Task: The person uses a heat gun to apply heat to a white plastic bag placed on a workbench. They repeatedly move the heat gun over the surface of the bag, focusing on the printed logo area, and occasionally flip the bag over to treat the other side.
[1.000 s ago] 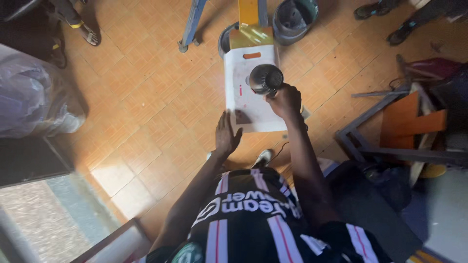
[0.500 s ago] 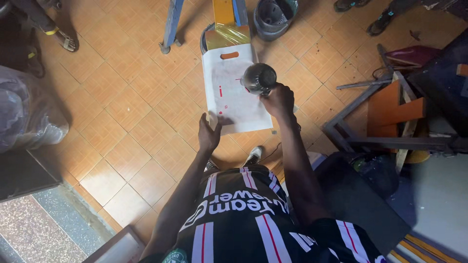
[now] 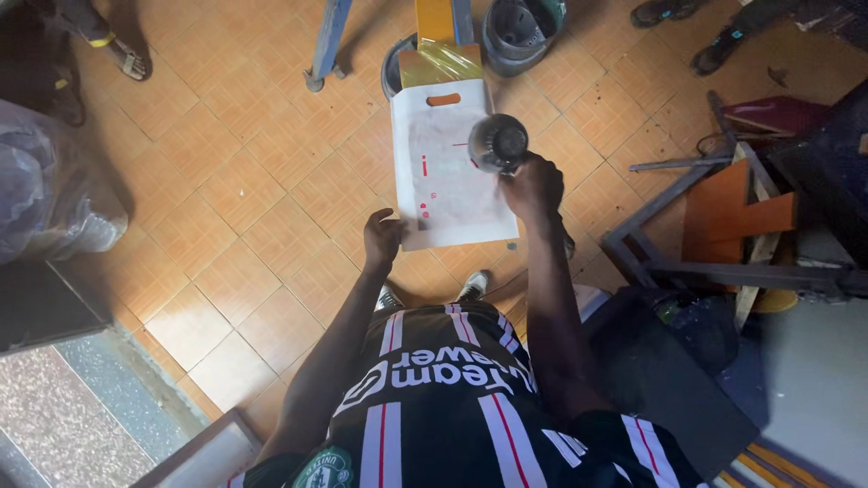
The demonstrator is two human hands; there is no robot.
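A white carrier bag (image 3: 452,172) with a cut-out handle and small red marks lies flat in front of me, over the tiled floor. My left hand (image 3: 383,237) presses on its near left corner with the fingers spread. My right hand (image 3: 533,185) grips a dark, round-nosed tool like a hair dryer (image 3: 497,143), its nozzle held over the bag's right edge. A yellow and orange board (image 3: 440,56) sits just beyond the bag's far end.
A grey bucket-like pot (image 3: 522,29) and a blue metal leg (image 3: 325,43) stand at the far side. Other people's feet (image 3: 665,11) show at the top. A metal frame with orange boards (image 3: 723,217) is on the right, a plastic-wrapped bundle (image 3: 45,194) on the left.
The view has shifted, so bag and hands sit a little differently in frame. My left hand stays on the bag's near left corner and my right hand keeps the tool over its right side.
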